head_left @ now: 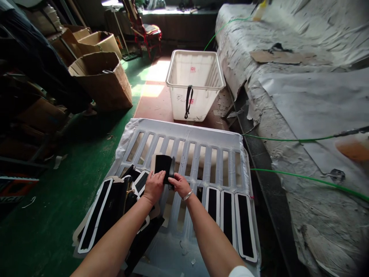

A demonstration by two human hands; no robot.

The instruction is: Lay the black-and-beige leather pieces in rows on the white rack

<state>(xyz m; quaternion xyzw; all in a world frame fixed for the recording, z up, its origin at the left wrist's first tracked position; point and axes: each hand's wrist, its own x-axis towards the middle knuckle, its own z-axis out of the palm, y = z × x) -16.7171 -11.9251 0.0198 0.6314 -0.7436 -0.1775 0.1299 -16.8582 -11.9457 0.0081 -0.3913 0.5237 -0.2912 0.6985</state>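
Both hands work on a black panel with a pale border on its left side and a curled, shiny right edge. My left hand grips its lower left part, fingers over the dark face. At the curled edge, the thumb and fingers of my right hand pinch the panel. Beneath is a slatted, pale plastic surface. To the left lies a pile of black pieces with white borders, one bearing a gold zipper. Three black strips with white frames, among them a middle strip, lie side by side at the right.
A white plastic bin with a hanging black strap stands beyond the slatted surface. Cardboard boxes and a person's dark-clothed leg are at the left. A cloth-covered bench runs along the right, crossed by green hoses.
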